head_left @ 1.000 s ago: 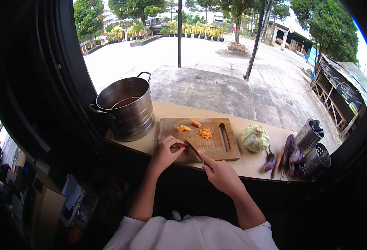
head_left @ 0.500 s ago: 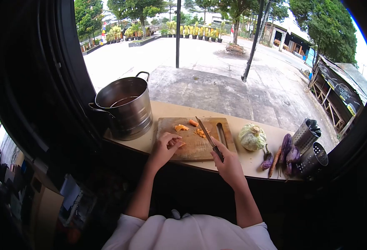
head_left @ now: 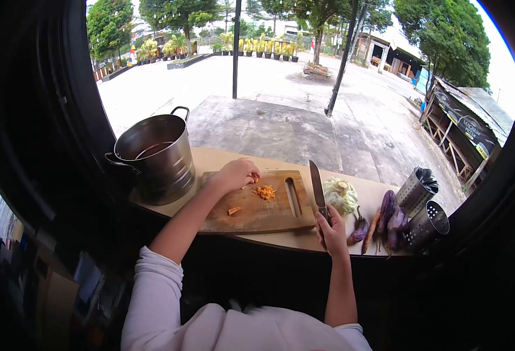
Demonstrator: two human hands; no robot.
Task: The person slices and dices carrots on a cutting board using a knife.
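My left hand (head_left: 238,175) reaches over the far side of the wooden cutting board (head_left: 251,221), its fingers closed around carrot pieces; they hide most of what they grip. Just beside the fingertips is a small heap of chopped carrot (head_left: 265,192). A separate carrot piece (head_left: 234,210) lies nearer the board's front left. In my right hand (head_left: 332,231) is a knife (head_left: 317,184), gripped by its handle with the blade pointing up and away, off the board's right edge. Behind that hand sits a pale green cabbage (head_left: 340,196), partly covered by the blade.
A large steel pot (head_left: 161,158) stands left of the board. To the right lie purple eggplants (head_left: 388,207) and an unpeeled carrot (head_left: 371,232). Two perforated metal holders (head_left: 416,193) stand at the counter's right end, one containing dark items.
My left hand has moved from the board's front left to the carrot pieces at its far side. My right hand has drawn the knife rightward off the board. The view has shifted slightly.
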